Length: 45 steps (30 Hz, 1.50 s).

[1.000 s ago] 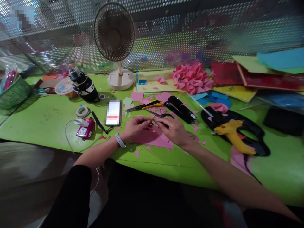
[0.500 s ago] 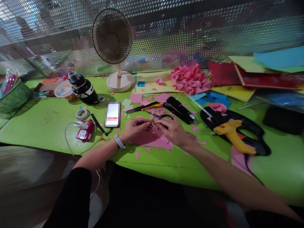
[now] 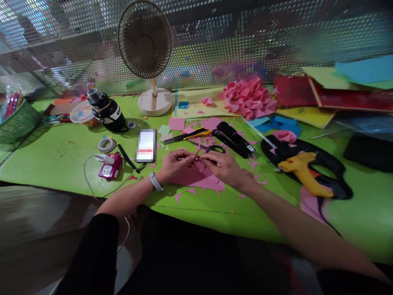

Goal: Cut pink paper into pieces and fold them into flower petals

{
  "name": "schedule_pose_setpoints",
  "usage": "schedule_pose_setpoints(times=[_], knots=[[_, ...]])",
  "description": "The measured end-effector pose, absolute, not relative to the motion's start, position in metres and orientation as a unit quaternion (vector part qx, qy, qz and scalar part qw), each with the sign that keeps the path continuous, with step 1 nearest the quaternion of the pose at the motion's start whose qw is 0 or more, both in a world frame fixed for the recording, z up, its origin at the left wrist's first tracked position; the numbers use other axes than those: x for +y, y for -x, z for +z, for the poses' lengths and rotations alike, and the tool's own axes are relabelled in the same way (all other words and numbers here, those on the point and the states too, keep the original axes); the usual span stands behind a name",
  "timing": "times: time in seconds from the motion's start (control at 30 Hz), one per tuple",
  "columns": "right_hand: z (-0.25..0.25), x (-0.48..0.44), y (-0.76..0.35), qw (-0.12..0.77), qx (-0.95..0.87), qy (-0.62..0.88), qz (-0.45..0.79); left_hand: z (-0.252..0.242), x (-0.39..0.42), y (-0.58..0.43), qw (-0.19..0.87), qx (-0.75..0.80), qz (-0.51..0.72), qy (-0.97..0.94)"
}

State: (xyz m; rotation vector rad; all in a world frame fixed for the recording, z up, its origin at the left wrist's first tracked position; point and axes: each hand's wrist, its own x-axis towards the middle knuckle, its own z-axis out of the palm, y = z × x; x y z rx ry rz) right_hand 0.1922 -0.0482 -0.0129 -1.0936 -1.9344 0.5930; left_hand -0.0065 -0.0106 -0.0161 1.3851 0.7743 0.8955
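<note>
Over a sheet of pink paper [image 3: 199,180] at the table's front, my left hand [image 3: 178,164] and my right hand [image 3: 222,166] meet fingertip to fingertip. Both are closed in a pinch on a small piece of pink paper [image 3: 197,155], mostly hidden by the fingers. Just behind the right hand lie black-handled scissors [image 3: 216,148]. A yellow and black utility knife [image 3: 187,136] and a black stapler [image 3: 233,140] rest farther back. Pink paper scraps [image 3: 186,194] are scattered around the hands.
A phone [image 3: 146,145], a tape roll [image 3: 106,144] and a purple power adapter [image 3: 109,167] lie left. Behind stand a black bottle [image 3: 107,112] and a fan [image 3: 155,102]. A pink paper flower ball [image 3: 248,98] sits at the back; a yellow glue gun [image 3: 305,172] lies right.
The camera view has tilted slightly, so things sit a little higher in the picture. Both hands keep their pinch in nearly the same place.
</note>
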Motion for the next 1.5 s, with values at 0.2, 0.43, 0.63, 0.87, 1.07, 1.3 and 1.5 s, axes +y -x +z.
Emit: schedule_pose_setpoints(times=[0.2, 0.43, 0.63, 0.87, 1.07, 1.3, 1.5], knots=[[-0.009, -0.048, -0.193, 0.405, -0.763, 0.424, 0.272, -0.015, -0.014, 0.005, 0.614, 0.342, 0.384, -0.599], [-0.005, -0.046, -0.196, 0.378, -0.723, 0.427, 0.391, -0.016, -0.014, 0.006, 0.597, 0.325, 0.395, -0.618], [0.000, -0.047, -0.196, 0.342, -0.650, 0.431, 0.524, -0.014, -0.013, 0.007, 0.587, 0.312, 0.399, -0.631], [-0.003, -0.045, -0.196, 0.364, -0.635, 0.434, 0.525, -0.018, -0.011, 0.008, 0.596, 0.315, 0.402, -0.620], [0.000, -0.045, -0.195, 0.371, -0.640, 0.441, 0.508, -0.020, -0.010, 0.009, 0.595, 0.321, 0.401, -0.618], [0.000, -0.046, -0.196, 0.353, -0.668, 0.433, 0.491, -0.020, -0.013, 0.008, 0.620, 0.318, 0.400, -0.595], [-0.004, -0.045, -0.198, 0.353, -0.672, 0.431, 0.488, -0.021, -0.015, 0.006, 0.639, 0.320, 0.402, -0.573]])
